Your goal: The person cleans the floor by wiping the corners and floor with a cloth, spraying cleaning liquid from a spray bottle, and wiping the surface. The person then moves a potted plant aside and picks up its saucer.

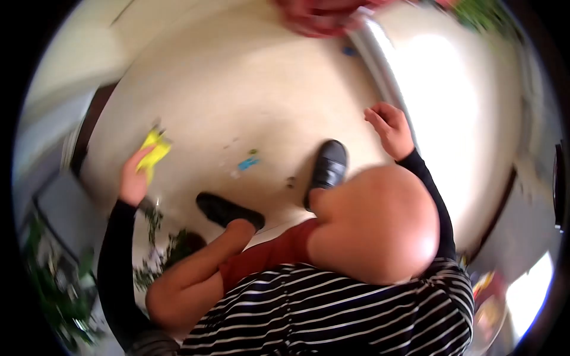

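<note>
1. Head view, far side. We log a red, blurred thing (320,15) at the far edge, and green leaves (484,13) at far right. A silver edge (383,62) borders a bright white surface (454,101) on the right. A small blue thing (349,51) sits just left of that edge.
2. Left hand (134,181), at left over the pale floor (267,89): fingers clamped on a yellow piece (155,153). The piece is blurred, with a darker tip pointing far; we cannot tell its make.
3. Right hand (390,129), at right, near the silver edge: fingers curled inward. We cannot tell whether the fingertips meet, or whether the hand touches that edge.
4. Mid floor, between the hands: a blue scrap (248,162) lies beside a small green bit (253,152) and a pale bit (235,174). We note dark specks (291,183) just left of the right shoe (329,166).
5. Near side: the left shoe (222,209) is angled across the floor. Plants (178,249) stand to its left. We see bent knees, red shorts (267,249) and a striped top (285,308).
</note>
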Demonstrator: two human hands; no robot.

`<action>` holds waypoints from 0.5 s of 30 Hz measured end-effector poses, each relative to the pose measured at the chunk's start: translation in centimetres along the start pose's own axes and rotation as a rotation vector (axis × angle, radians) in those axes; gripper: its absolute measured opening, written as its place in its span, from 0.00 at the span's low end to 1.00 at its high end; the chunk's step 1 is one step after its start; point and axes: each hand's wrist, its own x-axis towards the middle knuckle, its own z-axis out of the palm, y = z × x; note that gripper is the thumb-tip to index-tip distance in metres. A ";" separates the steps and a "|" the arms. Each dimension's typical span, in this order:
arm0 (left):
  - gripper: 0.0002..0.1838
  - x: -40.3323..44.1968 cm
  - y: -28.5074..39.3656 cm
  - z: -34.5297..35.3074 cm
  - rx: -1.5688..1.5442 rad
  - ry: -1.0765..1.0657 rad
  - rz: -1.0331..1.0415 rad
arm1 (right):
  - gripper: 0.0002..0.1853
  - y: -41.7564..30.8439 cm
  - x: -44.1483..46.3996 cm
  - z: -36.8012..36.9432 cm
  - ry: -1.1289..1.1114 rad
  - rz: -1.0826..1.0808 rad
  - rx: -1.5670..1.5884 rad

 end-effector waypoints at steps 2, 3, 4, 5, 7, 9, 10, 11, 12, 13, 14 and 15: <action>0.34 -0.8 -1.1 -1.8 0.176 -0.032 -0.004 | 0.21 0.8 -4.2 -4.0 0.120 0.129 -0.051; 0.34 -1.2 -3.2 -2.3 0.184 -0.054 0.014 | 0.25 0.6 -6.2 -6.1 0.144 0.240 -0.083; 0.33 -1.5 -1.5 -2.2 0.192 -0.062 -0.037 | 0.26 1.7 -8.3 -7.9 0.233 0.277 -0.053; 0.33 -1.0 -1.1 -2.1 0.218 -0.083 -0.010 | 0.26 3.1 -11.1 -9.8 0.325 0.321 -0.022; 0.33 -0.5 -0.9 -1.8 0.192 -0.080 -0.055 | 0.30 4.1 -16.2 -11.7 0.530 0.375 0.042; 0.34 1.7 -0.8 -1.7 0.171 -0.171 -0.076 | 0.31 6.3 -21.3 -13.5 0.684 0.401 0.075; 0.34 2.6 -1.2 -2.3 0.163 -0.204 -0.097 | 0.31 7.1 -24.0 -13.7 0.750 0.405 0.091; 0.35 2.7 -1.7 -2.7 0.284 -0.179 0.004 | 0.32 8.0 -26.2 -13.6 0.791 0.348 0.009; 0.36 6.3 -2.6 -3.4 0.258 -0.227 0.034 | 0.32 6.9 -26.1 -11.8 0.857 0.396 0.086; 0.37 6.8 -2.4 -3.1 0.088 -0.183 -0.077 | 0.31 6.9 -27.1 -12.0 0.875 0.367 0.084; 0.37 8.0 -5.3 -3.2 0.096 -0.141 -0.026 | 0.30 7.3 -27.4 -11.4 0.925 0.376 0.128; 0.37 9.7 -5.0 -3.6 0.189 -0.158 0.086 | 0.27 6.6 -26.2 -11.1 0.898 0.350 0.113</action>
